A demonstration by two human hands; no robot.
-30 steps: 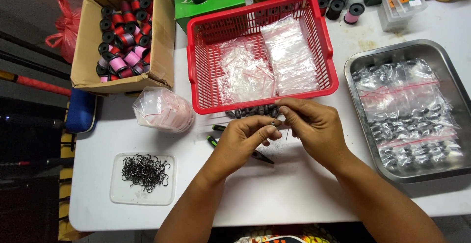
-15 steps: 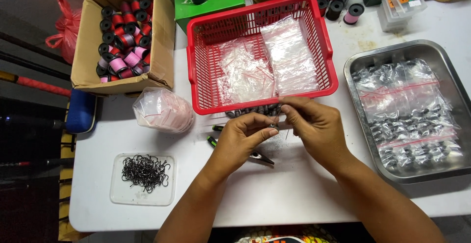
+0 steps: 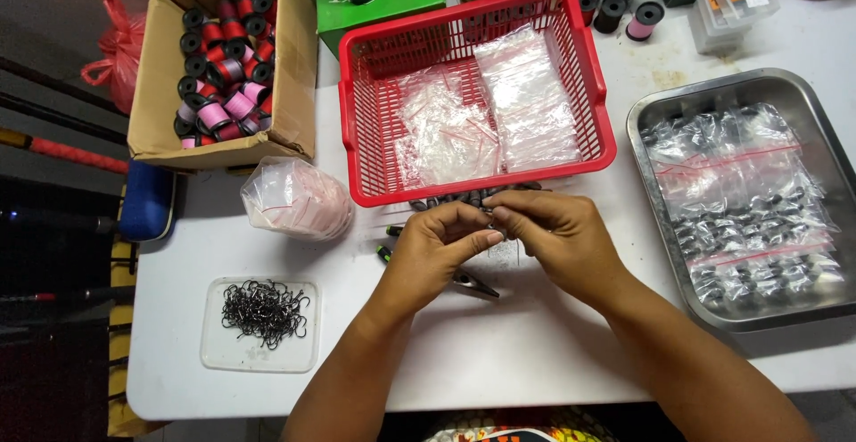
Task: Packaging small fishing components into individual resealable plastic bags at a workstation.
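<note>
My left hand (image 3: 439, 250) and my right hand (image 3: 555, 233) meet fingertip to fingertip just in front of the red basket (image 3: 367, 152). Both pinch a small dark piece (image 3: 489, 214) between thumb and fingers; what it is stays too small to tell. A row of small dark weights (image 3: 450, 198) lies on the white table right behind my fingers. Under my left hand lie metal pliers (image 3: 473, 284) and a green-tipped tool (image 3: 384, 252).
The red basket holds clear plastic bags (image 3: 526, 94). A steel tray (image 3: 664, 107) at the right holds filled bags. At the left are a clear lid with black hooks (image 3: 263, 313), a bag bundle (image 3: 294, 197) and a cardboard box of thread spools (image 3: 223, 76).
My two hands have stayed together at the same spot. The fingers have shifted slightly around the small piece.
</note>
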